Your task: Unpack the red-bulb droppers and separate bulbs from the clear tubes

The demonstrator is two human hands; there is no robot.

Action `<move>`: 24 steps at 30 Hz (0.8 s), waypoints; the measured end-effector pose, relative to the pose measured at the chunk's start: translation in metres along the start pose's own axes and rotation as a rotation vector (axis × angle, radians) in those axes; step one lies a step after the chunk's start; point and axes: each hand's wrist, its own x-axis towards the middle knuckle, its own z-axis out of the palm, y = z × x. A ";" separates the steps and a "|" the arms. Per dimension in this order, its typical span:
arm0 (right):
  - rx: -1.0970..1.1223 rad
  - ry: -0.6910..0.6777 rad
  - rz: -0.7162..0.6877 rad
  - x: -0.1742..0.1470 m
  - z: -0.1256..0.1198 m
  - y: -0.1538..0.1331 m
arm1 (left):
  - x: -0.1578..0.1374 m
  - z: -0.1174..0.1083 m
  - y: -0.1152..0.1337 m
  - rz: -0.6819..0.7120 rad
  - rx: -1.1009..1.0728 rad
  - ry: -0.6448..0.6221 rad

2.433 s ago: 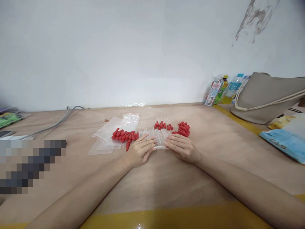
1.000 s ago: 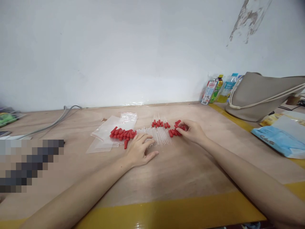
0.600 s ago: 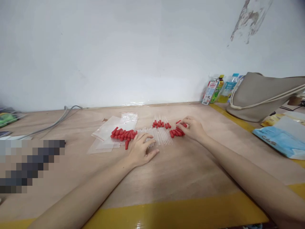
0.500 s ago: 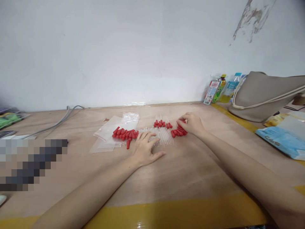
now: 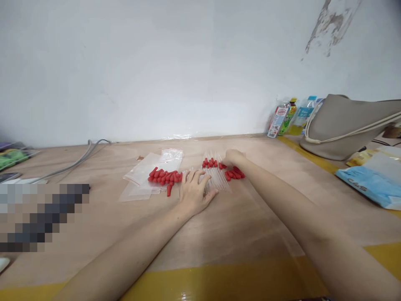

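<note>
My left hand (image 5: 194, 194) lies with its fingers spread over a row of thin clear tubes (image 5: 218, 179), covering some of them. To its left is a heap of red rubber bulbs (image 5: 163, 177), partly on clear plastic bags. Behind the tubes, several droppers (image 5: 209, 162) with red bulbs on clear stems lie side by side. My right hand (image 5: 234, 158) is curled closed at the right end of those droppers. Its fingertips are turned away, so what they hold is hidden. Just below it sits a smaller pile of red bulbs (image 5: 235, 173).
Clear zip bags (image 5: 142, 165) lie behind the left heap. A grey cable (image 5: 83, 156) crosses the left side. Bottles and a carton (image 5: 277, 121) stand by the wall at right, beside a grey bag (image 5: 340, 125) and a blue-white packet (image 5: 369, 184). Yellow tape (image 5: 194, 282) marks the front edge.
My right hand has moved left from the right-hand bulb pile to the droppers at the back, its wrist turning over. My left hand has shifted slightly right on the tubes.
</note>
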 end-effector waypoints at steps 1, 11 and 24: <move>-0.001 -0.040 0.024 0.001 0.001 -0.001 | 0.000 0.000 0.000 0.003 -0.001 0.000; 0.020 0.085 0.015 -0.022 -0.030 -0.008 | -0.005 -0.004 -0.003 0.071 -0.047 0.069; 0.160 0.801 -0.941 -0.124 0.045 0.024 | -0.023 -0.027 -0.030 0.239 0.092 0.117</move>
